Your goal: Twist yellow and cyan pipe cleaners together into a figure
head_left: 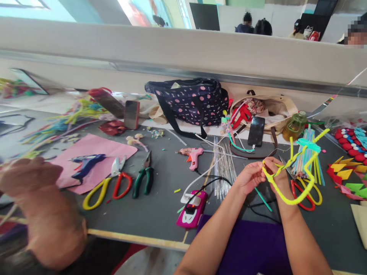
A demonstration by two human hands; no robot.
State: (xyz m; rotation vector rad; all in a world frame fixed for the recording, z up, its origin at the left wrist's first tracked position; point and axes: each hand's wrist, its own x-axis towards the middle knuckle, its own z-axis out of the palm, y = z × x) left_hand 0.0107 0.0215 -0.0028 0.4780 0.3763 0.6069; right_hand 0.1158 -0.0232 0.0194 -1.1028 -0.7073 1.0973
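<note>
Left hand: the left hand is raised just above the desk, fingers pinched together on the near end of the yellow pipe cleaner.
Right hand: the right hand sits just beside the left, almost touching it, fingertips closed on the same yellow pipe cleaner at the knot of loops between the two hands.
Where the pipe cleaner lies: held in the air over the desk's right part, above the red-handled scissors and in front of the bundle of straws.
Long axis: from the pinch it runs away to the right and up, zigzagging toward a teal piece at its far end; a lower loop sags down and right and curls back toward the right wrist.
Nearer hand: both grip it, but the free length lies wholly on the right hand's side, so the right is nearer to the loose part.
Around them: a pink glue gun and green pliers lie well apart to the left; a phone leans behind.
Other person: a blurred hand at the far left belongs to a co-worker.
</note>
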